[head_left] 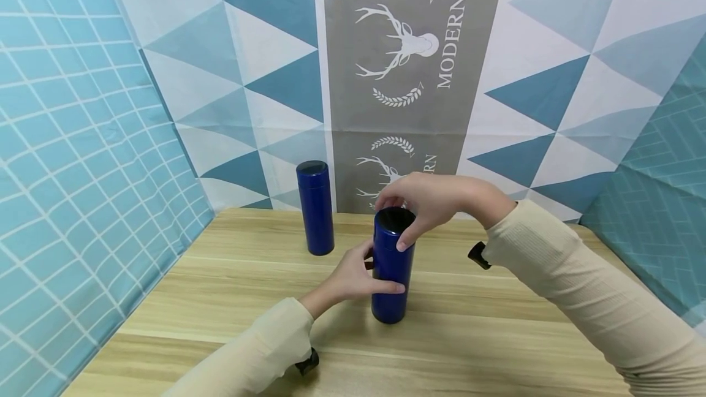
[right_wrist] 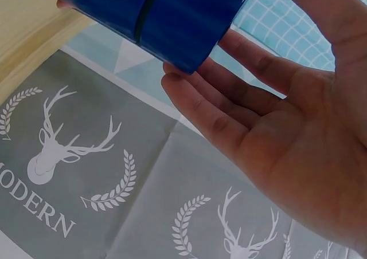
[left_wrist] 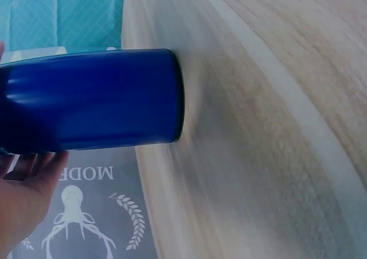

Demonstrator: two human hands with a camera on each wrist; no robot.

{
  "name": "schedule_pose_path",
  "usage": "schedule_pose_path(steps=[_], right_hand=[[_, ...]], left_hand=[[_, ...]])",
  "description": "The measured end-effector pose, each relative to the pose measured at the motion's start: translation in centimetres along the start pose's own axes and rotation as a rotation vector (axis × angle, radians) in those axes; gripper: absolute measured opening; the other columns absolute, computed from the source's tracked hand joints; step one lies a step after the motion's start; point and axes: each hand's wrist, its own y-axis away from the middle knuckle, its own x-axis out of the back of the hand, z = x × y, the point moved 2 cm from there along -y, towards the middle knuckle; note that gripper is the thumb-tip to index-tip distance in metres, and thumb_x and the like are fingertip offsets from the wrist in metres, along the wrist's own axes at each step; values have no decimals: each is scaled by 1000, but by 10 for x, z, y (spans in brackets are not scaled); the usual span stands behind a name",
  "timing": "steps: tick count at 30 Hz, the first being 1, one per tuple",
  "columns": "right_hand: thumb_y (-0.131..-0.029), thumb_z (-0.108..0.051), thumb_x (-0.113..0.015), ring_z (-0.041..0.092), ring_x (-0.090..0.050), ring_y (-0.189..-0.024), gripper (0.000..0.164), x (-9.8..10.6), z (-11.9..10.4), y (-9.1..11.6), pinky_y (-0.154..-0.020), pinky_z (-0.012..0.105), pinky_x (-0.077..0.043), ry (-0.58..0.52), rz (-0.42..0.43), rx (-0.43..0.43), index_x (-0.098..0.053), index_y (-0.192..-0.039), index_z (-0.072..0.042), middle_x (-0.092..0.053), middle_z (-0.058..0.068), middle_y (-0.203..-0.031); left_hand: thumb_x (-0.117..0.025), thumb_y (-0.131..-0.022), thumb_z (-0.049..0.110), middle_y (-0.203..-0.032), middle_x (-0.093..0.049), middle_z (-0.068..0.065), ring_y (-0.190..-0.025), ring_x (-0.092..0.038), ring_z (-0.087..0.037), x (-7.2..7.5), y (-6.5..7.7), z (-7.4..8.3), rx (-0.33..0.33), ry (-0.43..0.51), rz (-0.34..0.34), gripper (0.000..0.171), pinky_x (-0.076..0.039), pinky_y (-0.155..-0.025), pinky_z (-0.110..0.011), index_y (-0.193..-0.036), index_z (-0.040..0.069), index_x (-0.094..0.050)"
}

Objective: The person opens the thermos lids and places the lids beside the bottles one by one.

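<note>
A dark blue, cylindrical thermos (head_left: 393, 274) with a black-topped lid (head_left: 396, 220) is held upright between both hands. My left hand (head_left: 353, 271) grips its body from the left side, thumb across the front. From above, my right hand (head_left: 427, 204) holds the lid, thumb at the near side and fingers at the far side. In the right wrist view, a thin seam separates the lid (right_wrist: 189, 24) from the body, and the fingers of the right hand (right_wrist: 287, 121) touch the lid's edge. The left wrist view shows the thermos base (left_wrist: 172, 98) close to the tabletop; contact is unclear.
A second blue thermos (head_left: 316, 210) stands upright on the wooden table (head_left: 248, 287), farther back and to the left. Behind the table hangs a patterned cloth (head_left: 408, 109) with deer heads. Blue tiled sheets line the left side (head_left: 72, 139) and right side (head_left: 656, 201).
</note>
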Motion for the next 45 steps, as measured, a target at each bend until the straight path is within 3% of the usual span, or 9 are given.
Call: schedule_pose_path(steps=[4,11,20,27,34,39,45], right_hand=[[-74,-32,-83,17,-63,-105,59,0,-2,-3,-90,35,-55,31,-9,7,-59,-123,-11,-67,3,-114],[-74,-35,-82,18,-63,-104,60,0,-8,-10,-88,33,-56,52,-47,-7,-58,-123,-11,-67,4,-115],[-73,-39,-83,19,-60,-109,70,-2,-13,-15,-89,33,-56,101,-109,-151,-54,-130,-11,-65,4,-122],[-71,-39,-83,17,-57,-97,57,-2,-19,-18,-80,29,-55,145,-117,-209,-62,-113,-8,-65,3,-107],[-70,-36,-84,15,-62,-90,49,1,-25,-20,-75,27,-56,140,-87,-274,-67,-106,-7,-67,4,-103],[-66,-33,-86,12,-63,-79,41,-2,-24,-19,-69,25,-55,110,-29,-262,-70,-95,-10,-70,0,-92],[-65,-29,-87,7,-63,-71,33,-6,-16,-14,-65,21,-55,83,34,-141,-73,-90,-13,-73,-4,-82]], left_hand=[[-82,-74,32,-135,-57,3,-123,-57,-19,1,-1,1,11,33,7,74,-47,-106,-46,-137,26,-45],[-82,-74,29,-129,-61,-2,-116,-60,-20,-3,0,6,3,76,71,71,-50,-100,-43,-135,21,-46],[-80,-75,28,-127,-63,0,-113,-62,-18,-9,-3,10,-15,61,141,68,-53,-94,-34,-134,24,-47],[-81,-75,26,-126,-63,1,-112,-62,-18,-9,-1,12,-13,75,165,66,-53,-94,-34,-132,24,-49],[-82,-74,27,-124,-65,-1,-110,-64,-17,-8,0,12,-20,47,159,65,-54,-91,-30,-132,23,-51],[-83,-73,26,-112,-71,-4,-97,-67,-11,-4,-1,9,-10,30,130,54,-56,-83,-25,-121,15,-60],[-85,-69,26,-101,-75,-6,-83,-68,-4,0,-7,7,-35,-22,84,46,-57,-74,-21,-109,11,-67]])
